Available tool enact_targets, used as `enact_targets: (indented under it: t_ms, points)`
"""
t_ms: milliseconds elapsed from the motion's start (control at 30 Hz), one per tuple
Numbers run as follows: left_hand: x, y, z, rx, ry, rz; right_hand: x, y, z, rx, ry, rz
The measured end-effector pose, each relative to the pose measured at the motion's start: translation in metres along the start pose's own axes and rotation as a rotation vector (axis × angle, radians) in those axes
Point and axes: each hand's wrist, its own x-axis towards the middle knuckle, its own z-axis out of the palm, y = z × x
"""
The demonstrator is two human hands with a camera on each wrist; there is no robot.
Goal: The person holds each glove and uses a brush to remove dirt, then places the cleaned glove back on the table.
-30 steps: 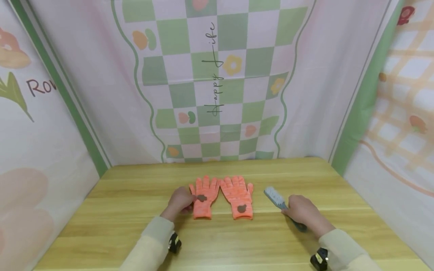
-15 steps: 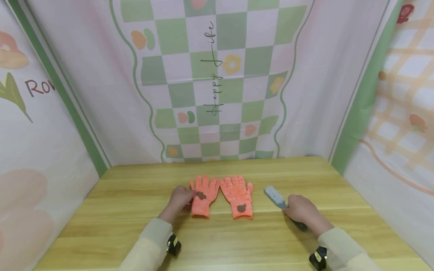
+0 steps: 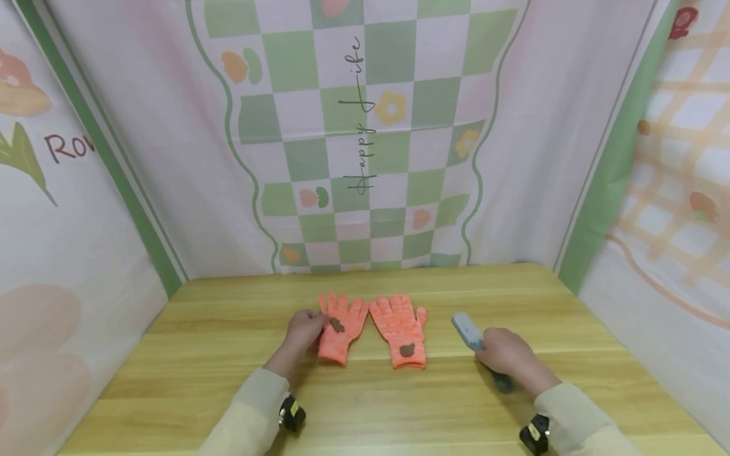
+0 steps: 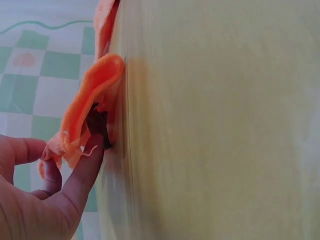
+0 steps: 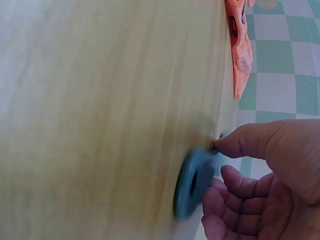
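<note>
Two orange knitted gloves lie side by side on the wooden table in the head view, fingers pointing away from me. The left glove [image 3: 334, 348] bears a brown patch [image 3: 337, 325] on its palm area, the right glove [image 3: 396, 324] one near its cuff. My left hand [image 3: 305, 330] pinches the left glove's outer edge between thumb and finger; in the left wrist view its cuff [image 4: 80, 95] gapes. My right hand [image 3: 506, 352] holds a brush [image 3: 469, 330] with pale bristles by its blue-grey handle [image 5: 192, 187], thumb against curled fingers. Part of the handle is hidden behind the hand.
The wooden table [image 3: 365, 405] extends around both hands. Behind it hangs a green-and-white checked cloth [image 3: 393, 158], with printed fabric at both sides. A small black device [image 3: 293, 415] is strapped to each wrist.
The left glove has shifted left and tilted, its cuff swinging left, as my left hand moved slightly left and away. The brush head has turned and moved slightly right in my right hand.
</note>
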Motion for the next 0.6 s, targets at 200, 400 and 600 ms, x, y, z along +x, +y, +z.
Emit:
enact_targets:
  t_ms: [200,400,600]
  points:
    - [-0.0014,0.0000,-0.0007,-0.128,-0.019,-0.037,0.0016,-0.0008,-0.0011,0.024,0.027,-0.016]
    - [-0.0023,-0.0011,-0.0018,-0.225,-0.037,-0.052,0.0024,-0.0028,-0.0036,0.045,0.024,0.014]
    - [-0.0029,-0.0029,-0.0020,-0.253,-0.014,-0.047,0.0026,-0.0031,-0.0040,0.056,0.003,0.044]
